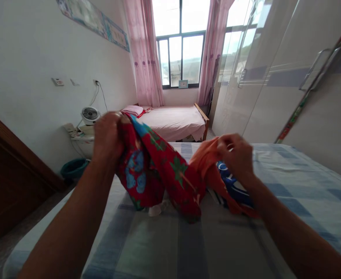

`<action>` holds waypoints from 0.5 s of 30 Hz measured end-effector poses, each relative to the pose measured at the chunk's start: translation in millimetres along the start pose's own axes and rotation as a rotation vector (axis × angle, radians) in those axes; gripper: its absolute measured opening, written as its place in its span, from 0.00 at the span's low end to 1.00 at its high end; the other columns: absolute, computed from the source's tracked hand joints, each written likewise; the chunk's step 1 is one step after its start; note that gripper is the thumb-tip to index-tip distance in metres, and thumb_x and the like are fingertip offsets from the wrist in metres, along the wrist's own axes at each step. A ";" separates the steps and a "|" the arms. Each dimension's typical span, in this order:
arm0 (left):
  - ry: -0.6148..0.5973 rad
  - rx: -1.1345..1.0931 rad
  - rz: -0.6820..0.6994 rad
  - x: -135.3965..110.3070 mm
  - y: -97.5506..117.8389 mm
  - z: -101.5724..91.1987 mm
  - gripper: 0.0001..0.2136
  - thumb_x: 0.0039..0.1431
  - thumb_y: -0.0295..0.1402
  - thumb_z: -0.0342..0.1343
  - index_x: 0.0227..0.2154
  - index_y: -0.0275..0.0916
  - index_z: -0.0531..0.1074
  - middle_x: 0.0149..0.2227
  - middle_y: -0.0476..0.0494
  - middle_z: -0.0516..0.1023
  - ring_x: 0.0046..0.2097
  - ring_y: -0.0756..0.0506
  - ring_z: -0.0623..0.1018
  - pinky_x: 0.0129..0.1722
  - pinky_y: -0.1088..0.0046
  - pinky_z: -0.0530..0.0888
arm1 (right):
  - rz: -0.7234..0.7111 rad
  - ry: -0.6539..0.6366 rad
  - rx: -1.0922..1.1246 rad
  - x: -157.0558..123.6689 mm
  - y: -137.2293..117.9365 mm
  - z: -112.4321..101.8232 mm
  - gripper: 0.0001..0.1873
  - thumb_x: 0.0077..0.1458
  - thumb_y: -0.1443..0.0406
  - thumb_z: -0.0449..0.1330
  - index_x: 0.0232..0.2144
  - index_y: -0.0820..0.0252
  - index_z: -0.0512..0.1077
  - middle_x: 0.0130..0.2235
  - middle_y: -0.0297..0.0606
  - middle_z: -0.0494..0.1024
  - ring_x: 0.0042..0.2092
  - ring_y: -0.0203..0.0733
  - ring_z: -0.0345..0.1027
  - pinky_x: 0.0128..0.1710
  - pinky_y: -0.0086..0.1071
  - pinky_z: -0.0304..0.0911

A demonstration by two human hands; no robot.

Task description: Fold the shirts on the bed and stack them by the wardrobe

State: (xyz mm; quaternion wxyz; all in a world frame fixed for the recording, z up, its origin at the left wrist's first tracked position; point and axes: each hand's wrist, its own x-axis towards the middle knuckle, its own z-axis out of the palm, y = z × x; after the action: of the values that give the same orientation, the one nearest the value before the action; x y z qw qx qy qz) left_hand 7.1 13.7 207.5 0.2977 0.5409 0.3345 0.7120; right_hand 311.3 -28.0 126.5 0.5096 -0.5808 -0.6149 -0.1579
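Motion blurs both hands and softens the print on the red cloth garment with blue and green leafy figures [176, 168]. Its folds hide its full shape, and its lower edge hangs in front of a small whitish thing [155, 210] too covered to identify. Where the red cloth meets the plain orange cloth [206, 155], the overlap hides whether the two are joined. A dark blue cloth with white lettering [234, 186] is partly covered by the orange fabric and the right forearm, so the lettering cannot be read. The near edge of the blue-and-white checked bed sheet [158, 244] runs out of view, as do both forearms at the bottom.

The left hand [108, 133] is raised, back toward the camera, its fingers curled closed on the red garment's upper left end; the fingertips are hidden. The garment drapes from there toward the right, above the sheet. The right hand [236, 153] is a little lower, wrist bent inward, thumb and forefinger pinching the top of the orange cloth, whose lower part reaches down near the sheet.
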 end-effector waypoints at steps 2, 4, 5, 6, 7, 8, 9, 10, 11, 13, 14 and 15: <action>0.174 0.078 0.175 14.1 15.8 -7.3 0.04 0.55 0.25 0.49 0.25 0.35 0.63 0.28 0.55 0.65 0.32 0.55 0.65 0.33 0.81 0.64 | 0.058 0.312 0.077 29.0 -3.7 -19.2 0.09 0.55 0.63 0.50 0.35 0.59 0.68 0.33 0.38 0.72 0.32 0.39 0.66 0.31 0.32 0.61; 0.176 0.351 0.346 13.1 12.7 -13.3 0.04 0.55 0.27 0.50 0.26 0.36 0.65 0.30 0.53 0.66 0.35 0.54 0.66 0.34 0.80 0.65 | 0.026 0.279 0.042 38.7 -0.4 -30.2 0.10 0.55 0.62 0.50 0.34 0.59 0.69 0.34 0.39 0.72 0.33 0.40 0.66 0.31 0.33 0.62; 0.098 0.512 0.399 9.3 5.7 -16.1 0.04 0.53 0.28 0.51 0.25 0.37 0.66 0.30 0.52 0.67 0.34 0.53 0.66 0.33 0.79 0.66 | 0.000 0.139 -0.012 38.0 4.1 -33.0 0.09 0.54 0.62 0.50 0.32 0.58 0.69 0.33 0.39 0.72 0.32 0.41 0.66 0.31 0.35 0.62; -0.016 0.662 0.412 5.0 -2.8 -19.2 0.04 0.51 0.28 0.52 0.23 0.37 0.67 0.29 0.51 0.68 0.32 0.52 0.67 0.31 0.78 0.66 | -0.009 -0.017 -0.079 35.3 10.3 -35.0 0.09 0.52 0.62 0.51 0.29 0.58 0.70 0.31 0.39 0.72 0.31 0.41 0.65 0.32 0.36 0.61; -0.138 0.769 0.379 1.5 -11.2 -22.8 0.05 0.50 0.27 0.52 0.21 0.37 0.68 0.27 0.51 0.69 0.29 0.52 0.68 0.29 0.78 0.66 | 0.007 -0.113 -0.141 32.2 17.6 -37.0 0.09 0.51 0.62 0.51 0.27 0.59 0.70 0.30 0.39 0.73 0.30 0.42 0.65 0.32 0.37 0.61; -0.177 0.806 0.336 -0.6 -17.7 -26.8 0.05 0.49 0.26 0.52 0.20 0.36 0.68 0.25 0.52 0.70 0.27 0.53 0.68 0.27 0.78 0.66 | 0.043 -0.118 -0.184 29.9 25.5 -39.7 0.09 0.51 0.62 0.51 0.27 0.59 0.70 0.29 0.40 0.73 0.30 0.44 0.66 0.33 0.39 0.61; -0.111 0.807 0.315 -1.1 -21.8 -31.0 0.06 0.49 0.25 0.51 0.21 0.36 0.69 0.23 0.52 0.70 0.26 0.53 0.67 0.26 0.79 0.66 | 0.088 -0.032 -0.206 28.9 33.4 -43.2 0.11 0.51 0.61 0.51 0.29 0.59 0.71 0.30 0.41 0.73 0.32 0.46 0.67 0.35 0.40 0.61; 0.030 0.781 0.334 -0.1 -23.1 -35.0 0.07 0.50 0.24 0.49 0.22 0.35 0.71 0.22 0.53 0.69 0.25 0.53 0.67 0.26 0.79 0.65 | 0.130 0.121 -0.209 29.4 40.8 -47.2 0.14 0.53 0.60 0.49 0.34 0.59 0.72 0.32 0.42 0.74 0.35 0.48 0.68 0.36 0.41 0.61; 0.172 0.758 0.376 1.7 -22.3 -38.3 0.08 0.51 0.24 0.48 0.24 0.34 0.71 0.22 0.53 0.70 0.26 0.54 0.68 0.27 0.80 0.66 | 0.158 0.268 -0.209 31.1 47.3 -51.1 0.16 0.54 0.59 0.48 0.38 0.59 0.71 0.35 0.44 0.75 0.37 0.50 0.68 0.37 0.42 0.61; 0.285 0.748 0.450 5.5 -17.3 -42.1 0.08 0.52 0.24 0.48 0.26 0.33 0.72 0.24 0.53 0.71 0.28 0.54 0.69 0.29 0.81 0.66 | 0.171 0.260 -0.199 35.5 56.7 -56.2 0.18 0.55 0.58 0.47 0.40 0.59 0.71 0.35 0.45 0.75 0.37 0.50 0.69 0.37 0.42 0.60; 0.220 0.774 0.447 6.6 -14.4 -42.9 0.07 0.52 0.23 0.49 0.26 0.33 0.72 0.25 0.53 0.71 0.29 0.54 0.69 0.30 0.81 0.66 | 0.169 0.128 -0.193 36.8 59.5 -56.7 0.17 0.54 0.58 0.48 0.38 0.59 0.71 0.33 0.44 0.75 0.35 0.49 0.69 0.36 0.42 0.60; 0.120 0.806 0.417 7.2 -11.5 -43.5 0.06 0.51 0.23 0.50 0.25 0.33 0.72 0.25 0.54 0.72 0.29 0.54 0.69 0.30 0.82 0.67 | 0.172 -0.021 -0.186 36.9 60.9 -56.1 0.15 0.53 0.59 0.49 0.35 0.59 0.72 0.31 0.43 0.75 0.33 0.47 0.69 0.34 0.41 0.60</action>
State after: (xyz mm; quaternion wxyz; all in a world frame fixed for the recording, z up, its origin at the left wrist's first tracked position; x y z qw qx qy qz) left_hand -36.1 19.5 194.2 -0.1060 0.6271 0.4856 0.5997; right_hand 396.6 -34.9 156.3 0.4587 -0.6779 -0.5505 -0.1641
